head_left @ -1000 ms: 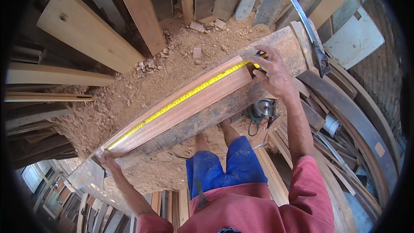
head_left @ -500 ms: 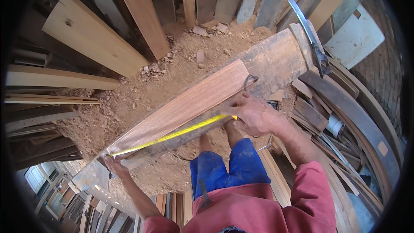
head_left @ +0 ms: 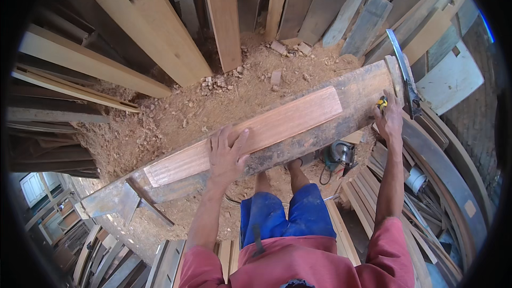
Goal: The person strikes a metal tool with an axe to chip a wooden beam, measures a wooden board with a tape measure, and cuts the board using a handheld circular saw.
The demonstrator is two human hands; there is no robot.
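A long reddish-brown wooden board [head_left: 293, 119] lies lengthwise on a worn, narrow workbench [head_left: 365, 84]. My left hand [head_left: 228, 156] rests flat on the board left of its middle, with the fingers spread. Off the board's right end, my right hand [head_left: 391, 116] is closed around a small yellow and black tape measure [head_left: 382, 103] above the bench. None of the yellow blade shows. Just beyond that hand, a metal tool with a long straight bar and a dark end [head_left: 404, 72] lies across the bench's right end.
A circular saw [head_left: 342, 152] sits on the ground by my feet, below the bench. Planks [head_left: 152, 24] lean along the far side, above sawdust and wood chips [head_left: 213, 84]. Wood offcuts and a white cylinder [head_left: 416, 179] lie to the right.
The yellow blade stretched along the board has gone from view. My left hand has moved from the bench's left end onto the board, and my right hand has gone right with the tape measure.
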